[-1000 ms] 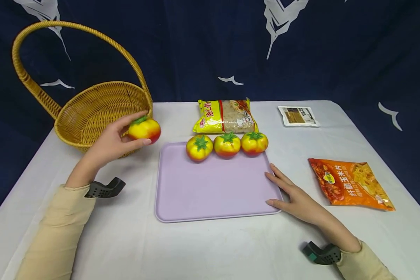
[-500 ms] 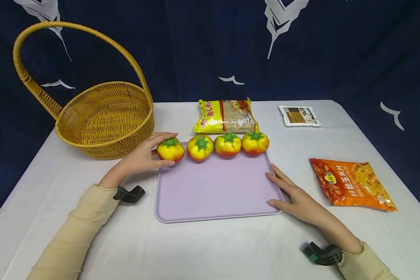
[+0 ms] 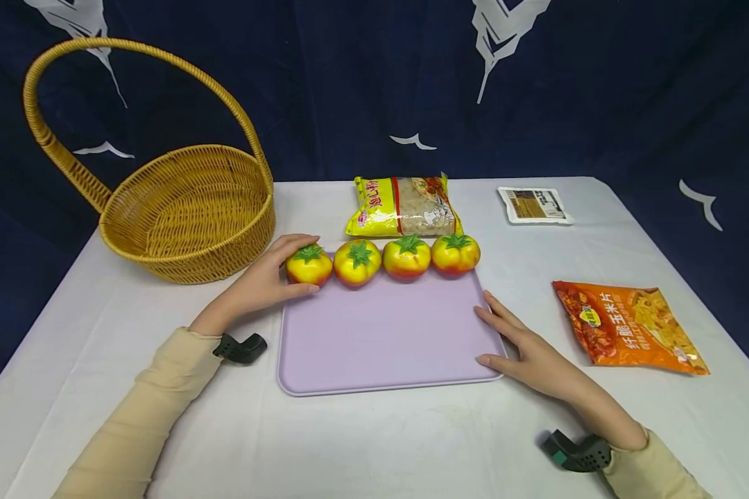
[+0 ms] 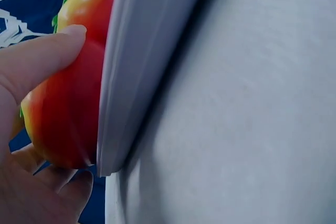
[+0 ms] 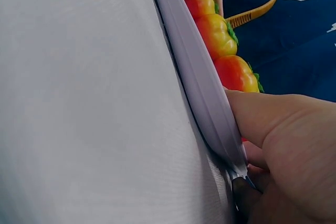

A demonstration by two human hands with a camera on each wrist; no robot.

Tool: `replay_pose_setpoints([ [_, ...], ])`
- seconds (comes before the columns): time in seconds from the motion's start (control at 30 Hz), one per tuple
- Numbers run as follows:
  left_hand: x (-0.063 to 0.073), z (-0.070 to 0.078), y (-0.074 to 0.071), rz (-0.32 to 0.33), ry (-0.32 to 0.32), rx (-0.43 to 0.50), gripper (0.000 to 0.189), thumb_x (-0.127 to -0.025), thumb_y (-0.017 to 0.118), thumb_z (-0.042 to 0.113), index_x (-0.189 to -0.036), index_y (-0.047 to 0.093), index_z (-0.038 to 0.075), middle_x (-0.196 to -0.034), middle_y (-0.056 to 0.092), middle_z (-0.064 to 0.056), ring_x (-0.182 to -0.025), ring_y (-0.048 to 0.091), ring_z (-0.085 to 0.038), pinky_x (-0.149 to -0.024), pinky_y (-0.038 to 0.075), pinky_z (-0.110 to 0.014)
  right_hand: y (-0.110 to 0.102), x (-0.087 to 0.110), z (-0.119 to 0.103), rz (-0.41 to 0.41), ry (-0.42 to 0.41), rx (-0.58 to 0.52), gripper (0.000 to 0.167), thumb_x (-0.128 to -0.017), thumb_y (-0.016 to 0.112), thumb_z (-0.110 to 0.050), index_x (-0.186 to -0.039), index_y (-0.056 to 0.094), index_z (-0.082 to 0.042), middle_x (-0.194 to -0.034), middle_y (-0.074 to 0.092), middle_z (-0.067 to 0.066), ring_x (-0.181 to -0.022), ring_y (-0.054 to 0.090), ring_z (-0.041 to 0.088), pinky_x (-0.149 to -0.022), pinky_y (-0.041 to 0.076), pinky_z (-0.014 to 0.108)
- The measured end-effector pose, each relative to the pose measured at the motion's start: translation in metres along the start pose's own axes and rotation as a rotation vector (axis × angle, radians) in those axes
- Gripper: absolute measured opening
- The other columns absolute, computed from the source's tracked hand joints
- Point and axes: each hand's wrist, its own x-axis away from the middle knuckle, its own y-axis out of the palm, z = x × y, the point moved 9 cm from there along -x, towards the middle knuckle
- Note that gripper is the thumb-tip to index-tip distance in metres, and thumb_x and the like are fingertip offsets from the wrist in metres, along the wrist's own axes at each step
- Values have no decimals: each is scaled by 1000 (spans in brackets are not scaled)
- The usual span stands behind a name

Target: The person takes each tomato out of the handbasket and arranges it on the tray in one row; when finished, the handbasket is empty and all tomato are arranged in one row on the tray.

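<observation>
In the head view my left hand (image 3: 268, 281) holds a yellow-and-red tomato (image 3: 308, 266) with a green leafy top, thumb at its near side and fingers around its far side. This tomato sits on the back left corner of a lilac tray (image 3: 387, 339). To its right a second tomato (image 3: 357, 264), a third tomato (image 3: 406, 259) and a last tomato (image 3: 455, 256) line the tray's back edge. My right hand (image 3: 530, 357) rests on the tray's right rim with its fingers extended. The left wrist view shows my thumb (image 4: 47, 59) against the held tomato (image 4: 73, 103).
A wicker basket (image 3: 225, 260) with a tall handle stands at the back left. Behind the tray lies a yellow noodle bag (image 3: 406, 208). A small white packet (image 3: 535, 206) is at the back right, and an orange snack bag (image 3: 627, 327) lies right of the tray.
My left hand has carried the tomato from beside the basket rightward onto the tray's back left corner, in line with the others. My right hand has stayed on the rim.
</observation>
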Motion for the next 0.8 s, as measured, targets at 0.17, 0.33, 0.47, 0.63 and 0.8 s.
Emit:
replay_pose_setpoints([
  [0.17,-2,0,0,27,-6,-28,81,-73,83,22,-140,40,8,-139,37,-14,-126,36,-31,-105,26,-47,0,0,0,1,3,-8,70,-86,70,-25,-143,36,-3,-155,10,8,-137,12,34,-100,9,11],
  [0.33,-1,1,1,9,-14,-35,86,-71,84,24,-142,38,9,-143,33,-15,-129,33,-32,-106,24,-47,0,1,0,-2,6,-22,70,-86,69,-24,-143,35,-3,-155,10,8,-137,11,34,-100,9,11],
  [0.47,1,0,1,-19,-41,-36,96,-71,84,27,-147,28,13,-147,26,-13,-132,27,-31,-106,22,-49,1,1,0,2,1,-22,70,-86,69,-23,-143,36,-2,-155,10,9,-137,11,34,-99,9,10],
  [0.63,5,1,-10,-23,-54,-44,97,-73,82,29,-149,23,13,-151,20,-13,-136,19,-31,-105,19,-54,3,1,-1,2,-5,-24,70,-86,69,-23,-143,35,-1,-155,10,10,-138,11,34,-100,9,9],
  [0.8,14,17,-35,-17,-17,-86,84,-77,79,20,-145,32,8,-149,24,-16,-135,22,-34,-105,21,-55,4,-1,0,-18,37,-6,70,-86,69,-27,-143,36,-3,-155,10,9,-137,12,33,-108,15,29],
])
